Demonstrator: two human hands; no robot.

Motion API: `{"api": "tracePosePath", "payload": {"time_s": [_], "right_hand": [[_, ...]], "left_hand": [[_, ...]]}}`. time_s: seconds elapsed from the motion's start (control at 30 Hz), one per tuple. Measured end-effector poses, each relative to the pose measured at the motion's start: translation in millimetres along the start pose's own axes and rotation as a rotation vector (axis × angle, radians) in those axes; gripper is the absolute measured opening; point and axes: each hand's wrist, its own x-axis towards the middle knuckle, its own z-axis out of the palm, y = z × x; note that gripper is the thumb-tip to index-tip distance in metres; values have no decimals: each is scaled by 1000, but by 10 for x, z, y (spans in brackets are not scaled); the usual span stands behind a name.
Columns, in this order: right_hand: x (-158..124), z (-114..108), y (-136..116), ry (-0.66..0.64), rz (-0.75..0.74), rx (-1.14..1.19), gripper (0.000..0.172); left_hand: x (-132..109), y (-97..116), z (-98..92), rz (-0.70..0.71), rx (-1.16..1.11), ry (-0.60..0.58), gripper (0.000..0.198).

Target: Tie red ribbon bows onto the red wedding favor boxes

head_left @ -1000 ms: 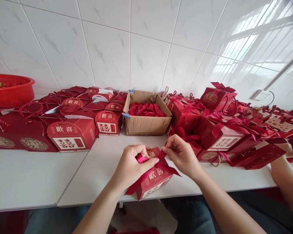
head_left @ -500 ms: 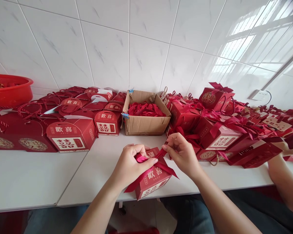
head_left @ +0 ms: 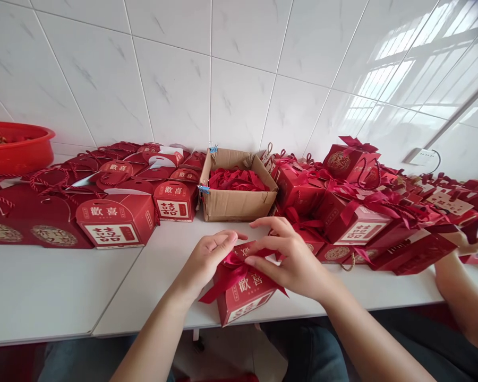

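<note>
A small red gift box [head_left: 245, 302] with Chinese characters sits at the table's front edge, slightly turned. Across its top lies a dark red ribbon bow [head_left: 235, 262], its tails hanging over the sides. My left hand [head_left: 213, 254] is beside the bow at the box's left, fingers stretched out and thumb raised, with nothing seen in it. From the right, my right hand [head_left: 292, 254] reaches over the box. Its thumb and index finger close around the bow's right loop, while another finger stretches out above. Part of the box top is hidden behind this hand.
An open cardboard box [head_left: 239, 204] of red ribbons stands behind. Several red boxes [head_left: 117, 220] line the left, near a red basin [head_left: 18, 148]. Ribboned boxes [head_left: 358, 217] are piled at right, where another person's hand [head_left: 468, 244] touches one. The white table [head_left: 59, 286] spans the front.
My left hand has let go of the ribbon and its fingers have straightened. My right hand has moved left, from the ribbon's pulled end onto the bow, which now lies on the box top.
</note>
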Motion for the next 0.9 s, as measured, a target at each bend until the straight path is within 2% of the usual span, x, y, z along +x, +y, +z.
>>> {"api": "tracePosePath", "payload": {"time_s": [0.1, 0.3, 0.53, 0.7, 0.8, 0.9], "right_hand": [[71, 79, -38, -91, -36, -88, 7], [112, 121, -22, -141, -65, -81, 6], [104, 152, -6, -152, -79, -40, 10], [97, 160, -8, -143, -92, -44, 12], [19, 108, 4, -105, -46, -19, 6], [-159, 48, 66, 62, 77, 69, 9]], "left_hand": [[11, -9, -15, 56, 56, 21, 47], [67, -40, -56, 197, 267, 83, 38], [128, -77, -82, 236, 484, 157, 34], [139, -100, -85, 229, 469, 160, 35], [115, -73, -95, 185, 391, 73, 35], [66, -23, -123, 126, 317, 15, 46]]}}
